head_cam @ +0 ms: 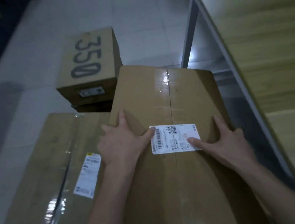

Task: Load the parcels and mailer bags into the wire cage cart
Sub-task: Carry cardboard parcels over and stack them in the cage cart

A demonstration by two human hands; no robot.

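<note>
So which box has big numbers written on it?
The small box farthest away, marked 350. The large middle box and flat left box carry only white labels.

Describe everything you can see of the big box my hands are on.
The big box is plain brown cardboard, long and closed, with its centre seam sealed in glossy clear tape. A white shipping label with a barcode and QR code sits across the seam. Its left side overlaps a flat carton. The left hand rests spread at its left edge. The right hand has its thumb on the label and its outer fingers bent over the right edge.
</note>
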